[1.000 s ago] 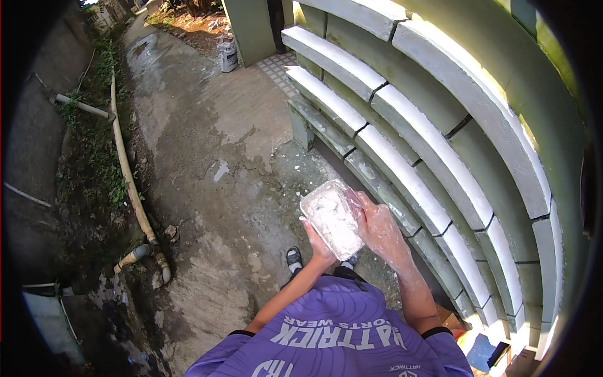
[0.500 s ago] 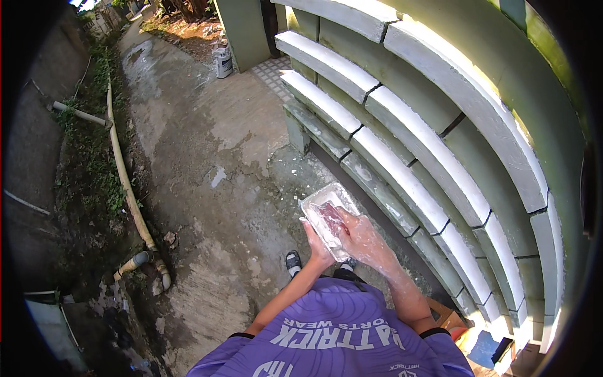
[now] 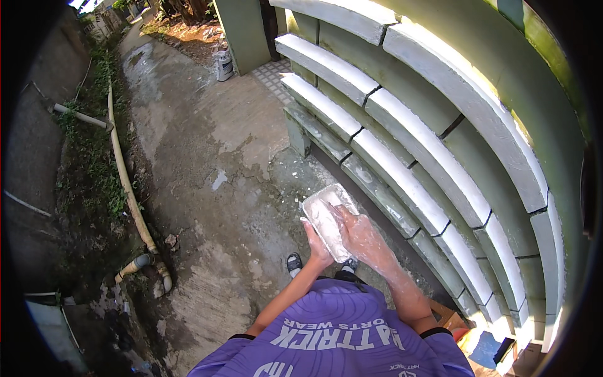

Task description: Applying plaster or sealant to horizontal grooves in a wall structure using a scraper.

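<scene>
In front of my body, my left hand point(image 3: 319, 246) is closed around the side of a shallow white tray point(image 3: 321, 191) smeared with white paste. My right hand point(image 3: 364, 235) reaches over the tray from the right, with fingers bent down into it. It grips a flat, scraper-like piece point(image 3: 326, 225), whose upper face looks coated in white paste; its exact kind does not show. White smears cover my right hand and forearm.
To my right rises a curved green wall with white-topped ledges point(image 3: 402, 182), split by dark gaps. A concrete path point(image 3: 207, 188) runs ahead, with a grey-white sack point(image 3: 223, 65) farther along. A pale pipe point(image 3: 125, 182) lies among weeds on the left. My shoes point(image 3: 293, 262) are below the tray.
The flat piece in my right hand showed a reddish face before; now white covers what I see there. My right hand has shifted slightly over the tray, while my left keeps its hold.
</scene>
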Motion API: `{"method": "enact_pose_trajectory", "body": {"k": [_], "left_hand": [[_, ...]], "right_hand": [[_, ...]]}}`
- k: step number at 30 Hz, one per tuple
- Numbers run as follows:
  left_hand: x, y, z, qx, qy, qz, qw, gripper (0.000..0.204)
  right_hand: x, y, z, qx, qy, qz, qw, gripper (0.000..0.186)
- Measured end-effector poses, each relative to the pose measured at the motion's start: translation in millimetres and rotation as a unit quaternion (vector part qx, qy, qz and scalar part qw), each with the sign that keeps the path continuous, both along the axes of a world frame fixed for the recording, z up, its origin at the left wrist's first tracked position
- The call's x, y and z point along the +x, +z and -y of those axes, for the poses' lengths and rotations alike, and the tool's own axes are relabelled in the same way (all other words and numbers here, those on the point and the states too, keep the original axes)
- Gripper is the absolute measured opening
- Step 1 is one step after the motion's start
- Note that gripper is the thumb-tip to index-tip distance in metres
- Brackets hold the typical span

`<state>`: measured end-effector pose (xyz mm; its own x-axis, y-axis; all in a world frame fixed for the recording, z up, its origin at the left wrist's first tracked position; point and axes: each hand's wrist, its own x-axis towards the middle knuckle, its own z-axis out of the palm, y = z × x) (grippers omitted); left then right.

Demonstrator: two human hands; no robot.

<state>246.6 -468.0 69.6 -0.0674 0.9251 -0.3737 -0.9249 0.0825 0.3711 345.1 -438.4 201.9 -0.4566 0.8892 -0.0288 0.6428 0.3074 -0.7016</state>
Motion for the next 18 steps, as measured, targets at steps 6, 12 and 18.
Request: {"method": "enact_pose_trajectory", "body": {"k": [6, 12, 18], "left_hand": [[-9, 0, 2, 0.007, -0.003, 0.013, 1.000, 0.080], [-5, 7, -1, -0.001, 0.003, 0.010, 1.000, 0.080], [-10, -2, 0, 0.014, -0.007, -0.002, 1.000, 0.078]], "right_hand": [[3, 4, 7, 0.017, 0.034, -0.034, 0.999, 0.038], [6, 3, 1, 0.043, -0.029, 0.038, 0.998, 0.037], [-3, -13, 14, 0.025, 0.037, -0.028, 0.999, 0.035]]}}
